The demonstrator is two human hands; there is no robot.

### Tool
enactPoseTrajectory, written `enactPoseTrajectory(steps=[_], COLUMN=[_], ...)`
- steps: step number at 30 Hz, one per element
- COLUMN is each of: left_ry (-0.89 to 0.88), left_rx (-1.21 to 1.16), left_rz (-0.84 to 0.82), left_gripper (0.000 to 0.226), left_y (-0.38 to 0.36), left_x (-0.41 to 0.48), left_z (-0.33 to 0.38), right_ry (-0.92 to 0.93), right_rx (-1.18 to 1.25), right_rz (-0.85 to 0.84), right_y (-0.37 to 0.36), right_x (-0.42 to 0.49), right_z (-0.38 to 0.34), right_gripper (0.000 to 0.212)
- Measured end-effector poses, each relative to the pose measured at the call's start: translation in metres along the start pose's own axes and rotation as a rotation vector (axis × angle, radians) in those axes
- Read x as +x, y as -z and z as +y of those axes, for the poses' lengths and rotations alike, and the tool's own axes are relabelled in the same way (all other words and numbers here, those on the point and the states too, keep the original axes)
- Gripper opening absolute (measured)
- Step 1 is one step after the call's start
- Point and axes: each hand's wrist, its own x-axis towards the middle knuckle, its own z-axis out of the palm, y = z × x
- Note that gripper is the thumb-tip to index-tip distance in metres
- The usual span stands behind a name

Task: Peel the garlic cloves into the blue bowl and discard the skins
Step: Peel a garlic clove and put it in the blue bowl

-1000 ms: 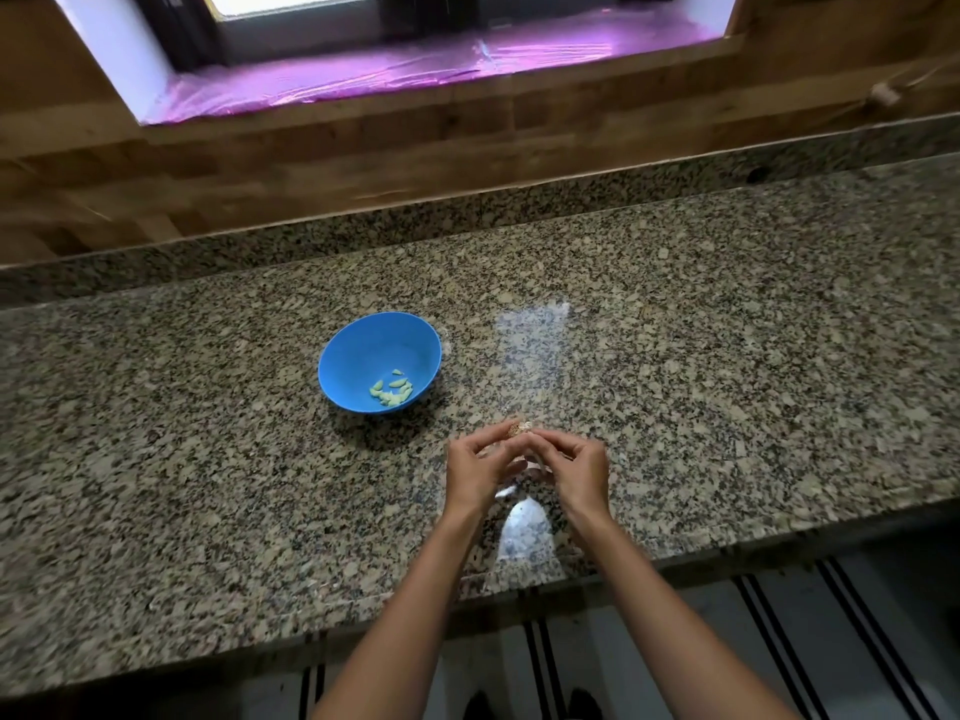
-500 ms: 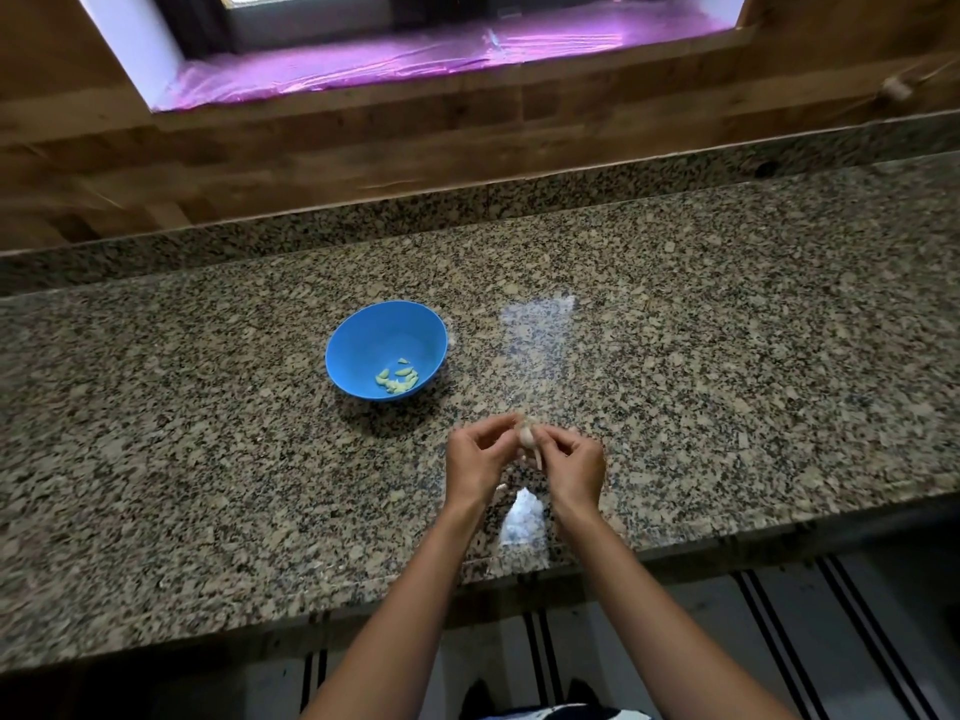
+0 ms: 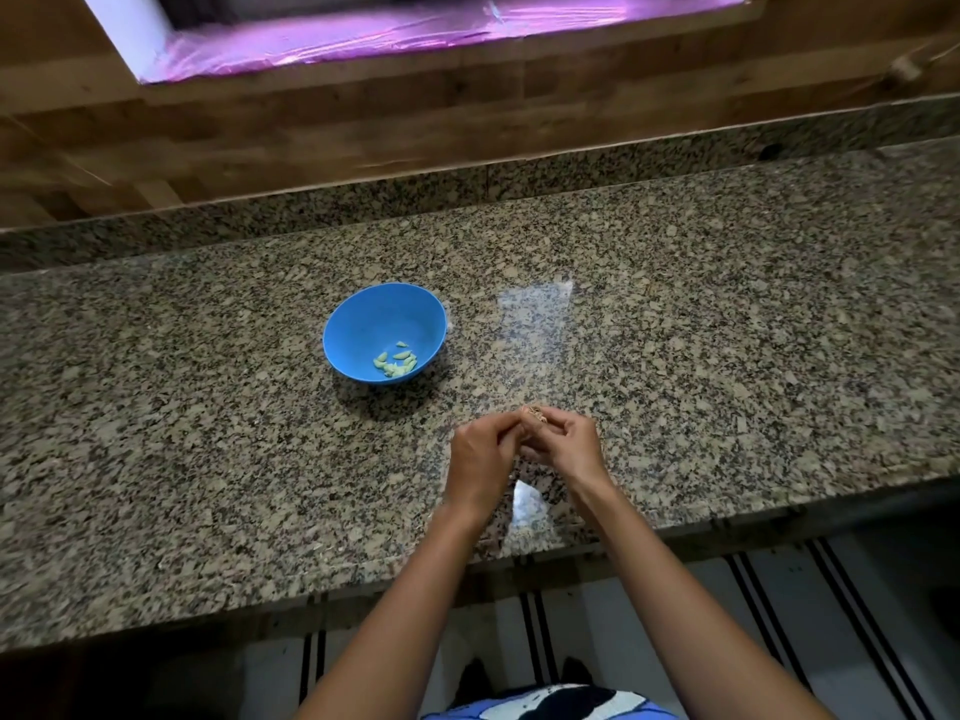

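A blue bowl stands on the granite counter with several peeled pale cloves lying in its bottom. In front of it and to the right, my left hand and my right hand meet fingertip to fingertip just above the counter. Both pinch one small garlic piece, whose brownish end pokes up between the fingers. Most of that piece is hidden by my fingers.
A bright glare patch lies on the counter under my wrists, close to the front edge. A wooden wall and a window ledge with purple film rise behind the counter. A striped floor shows below.
My hands stay together at the same spot, fingers shifting on the garlic. The white piece seen half a second ago is now mostly covered. The camera has tilted slightly.
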Motion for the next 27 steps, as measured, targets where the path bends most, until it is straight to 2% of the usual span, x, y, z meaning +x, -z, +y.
enactPoseTrajectory(steps=[2,5,13,16,18,20,21,22,24,25,27], left_ry=[-0.076,-0.127,-0.131,0.010,0.197,0.456,0.542,0.562,0.460,0.426,0.419], left_rx=[0.086,0.088,0.195,0.136,-0.060,-0.370,-0.444,-0.401,-0.115,-0.033,-0.029], left_rz=[0.073,0.113,0.129,0.069,-0.002,-0.036,-0.027,-0.027,-0.101,-0.151,-0.237], left_gripper=[0.018,0.018,0.011,0.015,0.015,0.015,0.016,0.016,0.012,0.010,0.008], left_y=[-0.006,-0.013,-0.021,-0.018,-0.008,0.009,0.016,0.022,0.029,0.030,0.030], left_x=[-0.004,-0.007,-0.012,-0.007,0.004,0.013,0.016,0.019,0.022,0.023,0.025], left_z=[0.001,-0.005,-0.015,-0.015,-0.021,-0.033,-0.042,-0.049,-0.058,-0.057,-0.054], right_ry=[0.009,-0.009,-0.046,-0.061,-0.066,-0.045,-0.015,0.029,0.101,0.108,0.109], right_rx=[0.045,0.071,0.009,0.008,-0.016,-0.193,-0.322,-0.464,-0.681,-0.740,-0.881], right_rz=[0.080,0.125,0.178,0.180,0.134,0.127,0.142,0.162,0.183,0.183,0.223], right_y=[-0.007,-0.010,-0.016,-0.017,-0.013,-0.003,0.004,0.011,0.024,0.028,0.032], right_x=[0.000,0.000,0.002,0.001,0.006,0.014,0.018,0.022,0.031,0.035,0.040], right_z=[0.004,0.009,0.023,0.024,0.019,0.014,0.012,0.010,0.007,0.006,0.005], right_gripper=[0.022,0.017,0.012,0.009,0.018,0.021,0.019,0.017,0.017,0.023,0.041])
